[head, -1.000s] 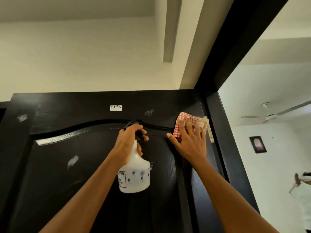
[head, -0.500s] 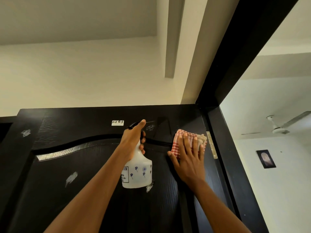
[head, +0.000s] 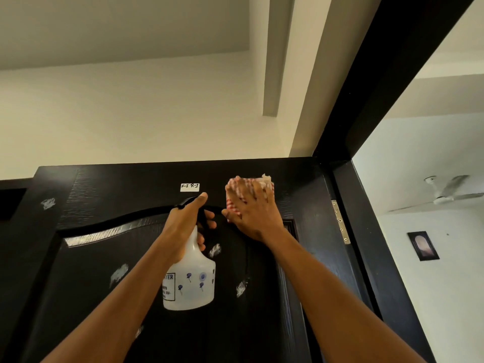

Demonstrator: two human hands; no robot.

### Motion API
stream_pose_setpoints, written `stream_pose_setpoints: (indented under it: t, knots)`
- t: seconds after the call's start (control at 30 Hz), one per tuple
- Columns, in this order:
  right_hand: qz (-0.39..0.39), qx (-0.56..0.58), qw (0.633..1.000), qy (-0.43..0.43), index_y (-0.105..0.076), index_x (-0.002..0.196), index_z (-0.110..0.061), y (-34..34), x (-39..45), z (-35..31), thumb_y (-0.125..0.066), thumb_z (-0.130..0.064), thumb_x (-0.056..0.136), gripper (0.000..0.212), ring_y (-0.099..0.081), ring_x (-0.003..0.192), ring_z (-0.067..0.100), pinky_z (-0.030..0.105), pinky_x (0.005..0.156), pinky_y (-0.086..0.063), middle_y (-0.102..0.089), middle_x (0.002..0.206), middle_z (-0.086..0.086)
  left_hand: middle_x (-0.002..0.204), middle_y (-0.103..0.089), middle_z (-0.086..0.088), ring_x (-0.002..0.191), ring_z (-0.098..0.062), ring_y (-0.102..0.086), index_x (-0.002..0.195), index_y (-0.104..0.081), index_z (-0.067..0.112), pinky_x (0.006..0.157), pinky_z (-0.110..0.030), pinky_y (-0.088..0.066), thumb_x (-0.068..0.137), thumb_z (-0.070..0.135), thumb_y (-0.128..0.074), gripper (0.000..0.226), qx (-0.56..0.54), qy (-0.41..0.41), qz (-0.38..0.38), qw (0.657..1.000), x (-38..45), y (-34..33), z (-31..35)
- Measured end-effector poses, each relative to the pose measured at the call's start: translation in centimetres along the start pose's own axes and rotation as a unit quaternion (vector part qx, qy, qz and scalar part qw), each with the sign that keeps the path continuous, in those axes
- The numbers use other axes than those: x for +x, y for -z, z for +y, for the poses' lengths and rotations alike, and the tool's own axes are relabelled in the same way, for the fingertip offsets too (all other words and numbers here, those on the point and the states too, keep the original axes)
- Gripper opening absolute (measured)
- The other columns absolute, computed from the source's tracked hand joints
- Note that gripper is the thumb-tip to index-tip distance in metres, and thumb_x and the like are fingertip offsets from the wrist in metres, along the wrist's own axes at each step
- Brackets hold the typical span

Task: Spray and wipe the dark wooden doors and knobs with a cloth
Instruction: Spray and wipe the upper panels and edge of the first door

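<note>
- Head view: the right hand (head: 252,208) lies flat on a red-and-white checked cloth (head: 237,203) and presses it against the top part of the dark wooden door (head: 91,297). The fingers are straight and spread, pointing up and a little to the left.
- The cloth shows above the fingertips and to the left of the right hand; the rest is hidden under the palm.
- The left hand (head: 187,221) is just to the left of the right hand, and the two thumbs are near each other. Its fingers are curled around the neck of a white spray bottle (head: 191,281), with the thumb on top of the black spray head (head: 184,203).
- The body of the bottle hangs below the left hand, in front of the door panel. It has small blue flower prints and a label with black letters that are only partly readable.
- A small white sticker (head: 190,187) with handwritten marks is on the door just above the left hand, and to the left of the cloth.
- Some pale smears (head: 119,273) are on the door panel, below and to the left of the left hand, and others are below the right hand.
- A metal hinge (head: 340,221) is on the door edge to the right of the right hand, beside the dark door frame (head: 366,231).
- Farther to the right, through the opening, a ceiling fan (head: 442,195) and a small dark picture (head: 423,246) on a white wall are visible.
</note>
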State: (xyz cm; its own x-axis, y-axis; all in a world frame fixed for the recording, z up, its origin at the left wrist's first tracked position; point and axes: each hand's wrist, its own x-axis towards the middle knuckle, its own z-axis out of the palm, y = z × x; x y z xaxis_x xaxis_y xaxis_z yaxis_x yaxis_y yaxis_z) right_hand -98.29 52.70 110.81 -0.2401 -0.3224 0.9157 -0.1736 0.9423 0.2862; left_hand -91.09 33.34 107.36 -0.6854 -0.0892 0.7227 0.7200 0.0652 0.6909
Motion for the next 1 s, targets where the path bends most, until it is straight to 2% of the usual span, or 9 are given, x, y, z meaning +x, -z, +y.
stream_pose_setpoints:
  t: [0.1, 0.27, 0.37, 0.43, 0.53, 0.63, 0.7, 0.8, 1.0]
  knots:
    - [0.041, -0.024, 0.998, -0.034, 0.007, 0.160, -0.032, 0.4, 2.1, 1.6, -0.018, -0.071, 0.099, 0.076, 0.007, 0.155, 0.036, 0.059, 0.121, 0.009, 0.010, 0.170, 0.003, 0.085, -0.076, -0.017, 0.040, -0.019, -0.050, 0.103, -0.074, -0.003, 0.045, -0.028, -0.046, 0.101, 0.054, -0.058, 0.059, -0.003, -0.008, -0.010, 1.000, -0.2, 0.4, 0.0]
    - [0.089, 0.042, 0.954, -0.283, 0.004, 0.161, -0.032, 1.1, 3.4, 7.2, -0.010, -0.076, 0.096, 0.080, 0.011, 0.153, 0.042, 0.066, 0.119, 0.011, 0.008, 0.169, 0.010, 0.085, -0.076, -0.015, 0.041, -0.019, -0.049, 0.102, -0.074, -0.002, 0.044, -0.028, -0.046, 0.101, 0.054, -0.056, 0.059, -0.014, -0.017, -0.028, 0.999, -0.2, 0.6, 0.5]
    - [0.078, 0.058, 0.945, -0.312, 0.007, 0.161, -0.028, 1.0, 5.1, 6.3, -0.007, -0.078, 0.094, 0.085, 0.014, 0.153, 0.043, 0.065, 0.118, 0.014, 0.012, 0.169, 0.012, 0.088, -0.076, -0.016, 0.040, -0.017, -0.048, 0.104, -0.074, -0.001, 0.045, -0.028, -0.046, 0.101, 0.056, -0.056, 0.060, -0.017, -0.011, -0.046, 0.999, -0.1, 0.5, 0.5]
    - [0.073, 0.044, 0.961, -0.263, 0.006, 0.162, -0.028, 0.7, 6.4, 4.4, -0.004, -0.077, 0.094, 0.084, 0.013, 0.153, 0.043, 0.065, 0.118, 0.013, 0.012, 0.169, 0.010, 0.089, -0.076, -0.017, 0.041, -0.017, -0.048, 0.106, -0.074, -0.001, 0.046, -0.029, -0.046, 0.100, 0.056, -0.056, 0.060, -0.016, -0.007, -0.052, 0.998, 0.0, 0.1, 0.6]
    - [0.056, 0.002, 0.995, -0.083, 0.002, 0.162, -0.034, 0.5, 7.2, 1.8, -0.013, -0.075, 0.097, 0.078, 0.009, 0.155, 0.037, 0.059, 0.120, 0.015, 0.011, 0.170, 0.005, 0.092, -0.077, -0.019, 0.041, -0.019, -0.049, 0.105, -0.074, -0.001, 0.045, -0.029, -0.046, 0.099, 0.057, -0.057, 0.061, -0.027, -0.021, -0.042, 0.999, 0.2, -0.5, 0.7]
    - [0.040, -0.061, 0.994, 0.084, -0.003, 0.161, -0.039, 0.2, 5.6, 2.0, -0.012, -0.076, 0.095, 0.077, 0.002, 0.156, 0.032, 0.058, 0.123, 0.005, 0.001, 0.171, 0.000, 0.093, -0.077, -0.023, 0.040, -0.021, -0.051, 0.102, -0.074, -0.002, 0.043, -0.029, -0.047, 0.100, 0.056, -0.058, 0.061, -0.041, -0.060, -0.006, 0.997, 0.4, -1.3, 1.0]
    - [0.052, -0.090, 0.987, 0.123, -0.007, 0.161, -0.039, -0.8, 2.8, 4.3, -0.014, -0.076, 0.095, 0.076, -0.004, 0.156, 0.030, 0.057, 0.124, -0.002, -0.006, 0.171, 0.000, 0.094, -0.076, -0.024, 0.038, -0.020, -0.051, 0.102, -0.073, -0.003, 0.042, -0.029, -0.046, 0.100, 0.055, -0.058, 0.061, -0.032, -0.072, -0.001, 0.997, 0.2, -2.2, 0.9]
    - [0.073, -0.091, 0.992, 0.049, -0.008, 0.161, -0.038, -1.6, -1.7, 8.3, -0.016, -0.077, 0.094, 0.078, -0.007, 0.156, 0.031, 0.057, 0.124, -0.007, -0.006, 0.171, 0.001, 0.091, -0.077, -0.019, 0.040, -0.018, -0.051, 0.107, -0.072, -0.002, 0.043, -0.028, -0.047, 0.101, 0.056, -0.056, 0.060, -0.020, -0.053, -0.019, 0.998, -0.3, -3.1, 0.8]
    - [0.097, 0.014, 0.961, -0.259, 0.001, 0.161, -0.029, -0.1, -3.0, 11.8, -0.015, -0.075, 0.097, 0.080, -0.002, 0.153, 0.043, 0.062, 0.122, -0.003, -0.001, 0.169, 0.010, 0.093, -0.077, -0.018, 0.038, -0.017, -0.052, 0.108, -0.071, 0.000, 0.041, -0.028, -0.047, 0.101, 0.054, -0.056, 0.057, -0.015, -0.045, -0.029, 0.998, -1.5, -5.2, 1.2]
